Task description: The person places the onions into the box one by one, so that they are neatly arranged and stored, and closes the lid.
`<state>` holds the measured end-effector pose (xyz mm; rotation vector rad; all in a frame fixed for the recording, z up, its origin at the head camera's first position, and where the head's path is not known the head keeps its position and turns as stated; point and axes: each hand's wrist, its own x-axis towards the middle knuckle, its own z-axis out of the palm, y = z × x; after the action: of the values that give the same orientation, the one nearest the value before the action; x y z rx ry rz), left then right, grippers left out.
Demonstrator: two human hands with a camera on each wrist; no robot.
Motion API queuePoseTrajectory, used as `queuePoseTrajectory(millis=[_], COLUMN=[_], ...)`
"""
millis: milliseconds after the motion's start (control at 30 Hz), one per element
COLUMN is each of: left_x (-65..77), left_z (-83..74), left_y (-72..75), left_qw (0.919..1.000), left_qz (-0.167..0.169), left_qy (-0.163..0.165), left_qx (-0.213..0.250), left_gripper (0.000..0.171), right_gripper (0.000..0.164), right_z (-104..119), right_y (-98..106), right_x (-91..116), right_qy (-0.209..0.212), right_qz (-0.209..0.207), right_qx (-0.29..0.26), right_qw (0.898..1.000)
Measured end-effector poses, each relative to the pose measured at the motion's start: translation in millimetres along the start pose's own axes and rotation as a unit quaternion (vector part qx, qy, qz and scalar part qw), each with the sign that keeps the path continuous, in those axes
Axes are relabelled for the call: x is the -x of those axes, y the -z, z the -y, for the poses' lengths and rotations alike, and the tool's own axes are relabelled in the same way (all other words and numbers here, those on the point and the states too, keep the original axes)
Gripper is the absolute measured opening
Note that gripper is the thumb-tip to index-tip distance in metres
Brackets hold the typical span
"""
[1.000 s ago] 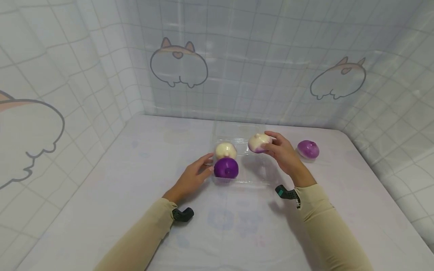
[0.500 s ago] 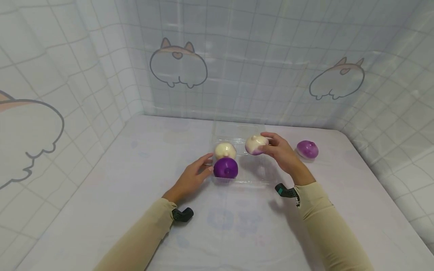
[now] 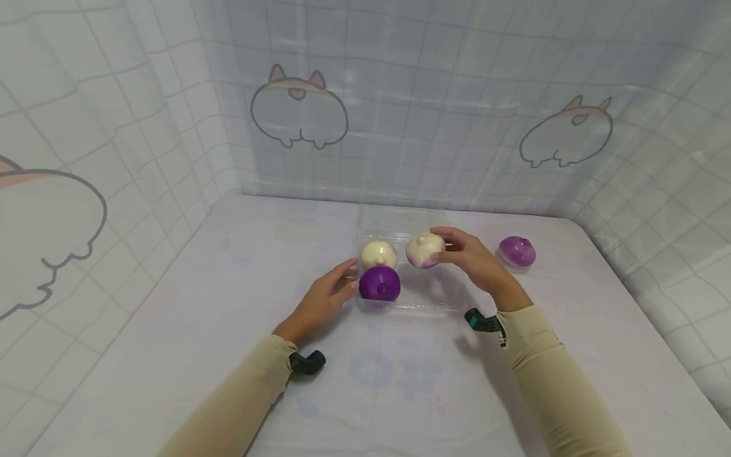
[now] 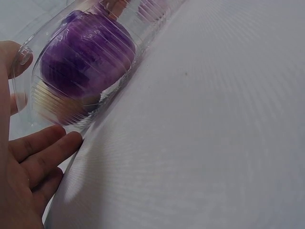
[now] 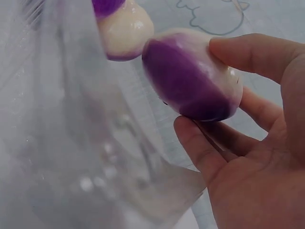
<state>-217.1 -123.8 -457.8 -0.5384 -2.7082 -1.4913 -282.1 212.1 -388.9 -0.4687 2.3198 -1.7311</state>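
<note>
My right hand [image 3: 476,261] holds a glossy purple-and-white turnip [image 3: 424,250] over the right half of a clear plastic box [image 3: 425,307]. In the right wrist view, the thumb lies on the white side of the turnip [image 5: 190,78] and the fingers support its purple underside. My left hand [image 3: 321,301] rests at the box's left wall, fingers spread and fairly straight, fingertips right at the plastic. In the box's left half lie a white-topped turnip [image 3: 379,252] and, in front of it, a deep purple one [image 3: 379,284], which shows through the ribbed wall in the left wrist view.
Another purple turnip [image 3: 516,251] lies on the white cloth to the right of the box. The box's clear lid [image 3: 394,219] lies folded back toward the tiled-pattern curtain [image 3: 400,127]. Similar curtains stand along both sides of the table.
My right hand has carried the turnip slightly left, lower and nearer over the box. The left hand and the other turnips have stayed in place.
</note>
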Motion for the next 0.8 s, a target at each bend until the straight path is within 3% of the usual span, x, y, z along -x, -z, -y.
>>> queuePoseTrajectory(millis=[800], left_x=[-0.5], left_z=[-1.1], left_y=[0.1], left_qw=[1.0000], left_qz=[0.001], left_qy=[-0.009], left_qx=[0.003], left_gripper=[0.055], right_gripper=[0.066], right_z=[5.6], right_y=[-3.0], right_x=[-4.0], right_qy=[-0.006], right_qz=[0.025], right_qx=[0.117], right_qw=[0.993])
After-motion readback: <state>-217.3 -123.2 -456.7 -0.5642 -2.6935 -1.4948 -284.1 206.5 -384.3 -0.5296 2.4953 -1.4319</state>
